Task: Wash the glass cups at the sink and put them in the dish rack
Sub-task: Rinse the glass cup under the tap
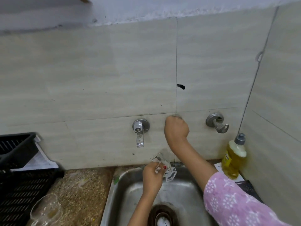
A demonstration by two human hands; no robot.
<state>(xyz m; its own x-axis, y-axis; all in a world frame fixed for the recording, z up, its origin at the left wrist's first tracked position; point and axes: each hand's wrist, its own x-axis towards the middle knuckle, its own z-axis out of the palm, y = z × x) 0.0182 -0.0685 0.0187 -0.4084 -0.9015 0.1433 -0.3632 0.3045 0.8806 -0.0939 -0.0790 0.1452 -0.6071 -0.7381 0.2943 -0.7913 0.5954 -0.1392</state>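
Note:
My left hand [152, 176] grips a clear glass cup [164, 167], tilted on its side over the back of the steel sink [117, 193], just below the wall spout [139, 137]. My right hand [176, 128] is raised to the tiled wall, its fingers closed around a tap handle [176, 116] that shows only as a sliver above the knuckles. No water is seen running from the spout. A second clear glass cup [46, 211] stands on the speckled counter at the lower left, in front of the black dish rack [17, 185].
A yellow dish soap bottle [233, 157] stands at the sink's right back corner. A second wall valve [216, 122] is right of my right hand. The sink drain [163, 216] lies at the bottom. A thin cord hangs down the right wall corner.

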